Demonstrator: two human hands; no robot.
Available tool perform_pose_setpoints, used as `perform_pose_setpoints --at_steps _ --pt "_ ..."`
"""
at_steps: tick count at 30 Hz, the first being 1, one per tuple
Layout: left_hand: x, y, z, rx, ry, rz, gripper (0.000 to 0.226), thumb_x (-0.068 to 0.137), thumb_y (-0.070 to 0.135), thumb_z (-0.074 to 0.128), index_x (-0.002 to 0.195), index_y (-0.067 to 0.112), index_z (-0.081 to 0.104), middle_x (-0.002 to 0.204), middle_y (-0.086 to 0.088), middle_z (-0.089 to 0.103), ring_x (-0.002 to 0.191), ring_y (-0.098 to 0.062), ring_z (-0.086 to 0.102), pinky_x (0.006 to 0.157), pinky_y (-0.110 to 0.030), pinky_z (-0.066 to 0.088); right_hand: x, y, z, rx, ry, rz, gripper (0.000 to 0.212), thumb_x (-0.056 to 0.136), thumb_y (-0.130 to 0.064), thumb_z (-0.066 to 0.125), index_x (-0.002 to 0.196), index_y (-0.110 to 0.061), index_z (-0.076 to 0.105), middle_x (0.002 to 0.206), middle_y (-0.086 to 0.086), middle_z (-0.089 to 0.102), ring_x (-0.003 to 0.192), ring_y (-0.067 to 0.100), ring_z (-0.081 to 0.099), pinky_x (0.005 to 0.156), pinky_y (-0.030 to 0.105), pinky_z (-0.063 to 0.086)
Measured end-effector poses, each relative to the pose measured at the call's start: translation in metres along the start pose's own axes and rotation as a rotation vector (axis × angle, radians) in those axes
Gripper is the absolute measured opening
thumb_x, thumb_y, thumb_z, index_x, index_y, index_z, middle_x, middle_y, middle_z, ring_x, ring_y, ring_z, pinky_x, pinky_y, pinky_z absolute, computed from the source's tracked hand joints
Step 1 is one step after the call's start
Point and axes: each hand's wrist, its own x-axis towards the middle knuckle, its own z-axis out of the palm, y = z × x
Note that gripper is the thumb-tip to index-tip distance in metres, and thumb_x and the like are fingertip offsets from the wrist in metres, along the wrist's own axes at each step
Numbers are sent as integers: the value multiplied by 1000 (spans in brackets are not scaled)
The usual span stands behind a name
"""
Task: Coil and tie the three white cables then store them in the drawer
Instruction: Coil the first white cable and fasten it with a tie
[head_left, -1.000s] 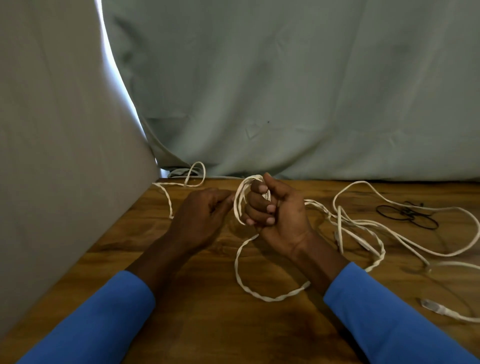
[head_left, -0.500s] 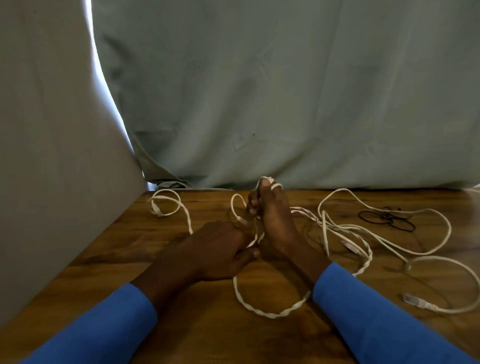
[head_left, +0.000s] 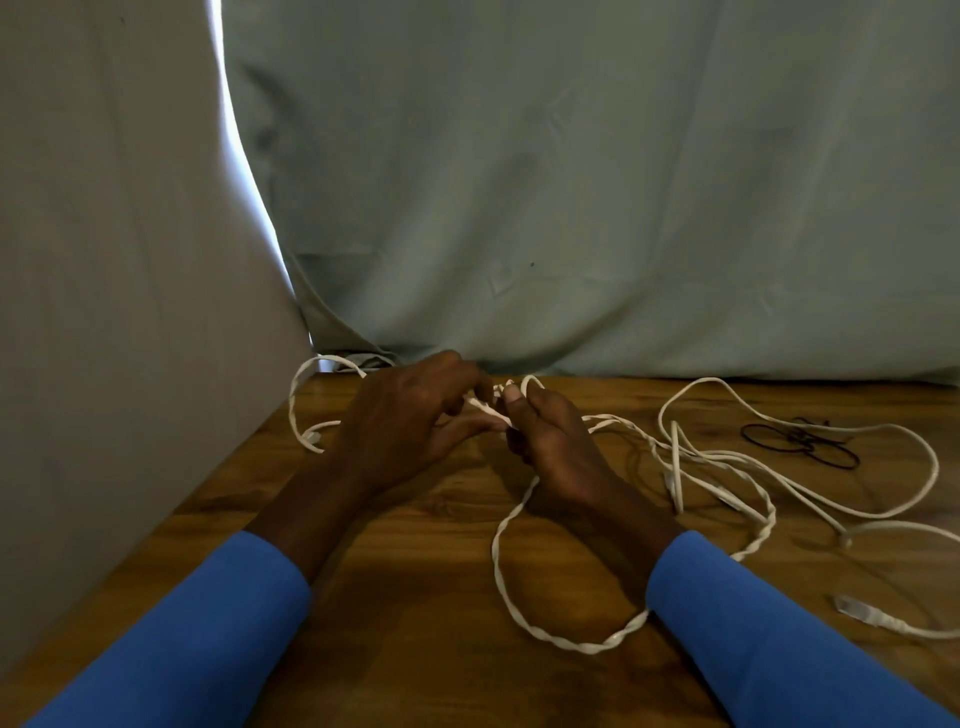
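Since half a second ago the left hand has risen off the brown wooden table and moved to the far side. It now meets the right hand, with thumb and curled fingers pinching the twisted white cable. The right hand remains upright, fingers curled, with small loops of that cable around its fingertips. From there the cable drops in a wide loop towards the near edge, between the two blue sleeves. Its free end now lies left of the left hand. The loose white cables stay tangled on the right, with the thin black elastic loops beyond them. Any marking on the pale plug is too small to read.
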Motion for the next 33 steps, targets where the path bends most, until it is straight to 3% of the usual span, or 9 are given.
perform_pose_setpoints --at_steps 4,6,9,13,17,20,23,29,33 --pt "0 -9 -11 -76 174 -147 16 98 27 68 97 12 72 89 0 64 75 -8 55 68 -11 39 -5 -7 -7 25 -25 57 44 108 -40 48 86 -7 66 72 3 57 68 15 53 71 39 43" --pt "-3 -11 -10 3 216 -168 14 96 25 70 94 11 72 88 -1 64 74 -5 52 68 -7 37 -8 -13 -4 129 -115 73 44 108 -40 48 77 -12 62 64 0 52 59 12 47 61 32 40" --pt "-7 -17 -5 -6 276 -235 19 96 30 71 93 11 72 88 1 65 75 -6 55 69 -11 40 -7 -16 6 336 -315 82 49 106 -47 47 71 -14 55 54 -1 40 46 13 35 47 28 28" --pt "-12 -18 7 -103 287 -370 31 100 40 59 93 13 70 88 2 68 78 -13 63 67 -35 52 -4 -23 13 642 -507 158 43 103 -46 45 71 -16 47 47 -5 30 36 8 24 42 23 32" --pt "-15 -6 23 -183 96 -431 22 105 36 49 92 29 65 85 9 67 79 -12 63 71 -42 52 -2 -29 8 953 -447 272 40 101 -42 39 69 -18 46 43 -9 27 31 4 21 43 23 36" --pt "-17 1 30 -226 -126 -439 21 106 32 53 109 30 74 100 10 76 89 -6 69 72 -25 52 3 -27 2 1125 -349 314 41 102 -39 40 66 -19 48 42 -9 27 29 5 23 42 23 38" --pt "-18 9 35 -149 -324 -387 18 106 34 54 102 32 72 87 12 71 73 1 59 60 -13 34 12 -26 -6 1237 -199 318 41 105 -38 39 69 -18 47 41 -8 29 28 6 25 43 22 39" --pt "-12 25 39 -297 -498 -314 21 104 46 55 119 35 66 71 11 60 63 -4 58 56 -22 37 19 -14 -10 1030 64 254 47 110 -45 35 75 -17 50 46 -7 34 33 6 28 50 26 41" --pt "-10 32 35 -328 -561 -287 30 101 43 60 131 36 61 74 19 55 67 1 58 59 -17 35 17 -8 -5 558 164 107 48 112 -40 35 79 -8 49 54 0 41 43 12 37 47 25 35"
